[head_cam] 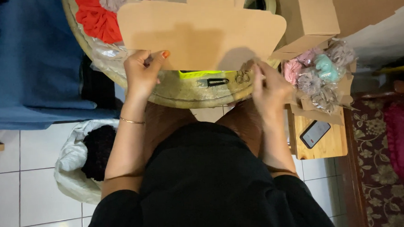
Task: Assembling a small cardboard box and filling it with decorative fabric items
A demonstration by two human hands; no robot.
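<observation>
While the left hand [141, 73] pinches the flat cardboard sheet [203, 34] in a closed grip, the right hand [266, 88] clasps its lower edge above the round table [187, 91]

1 flat cardboard piece [203, 34], 1 phone [315, 133], 2 hands [141, 75].

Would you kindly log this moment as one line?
left hand: grips cardboard sheet edge | right hand: at sheet's lower right edge | bagged scrunchies: right
</observation>
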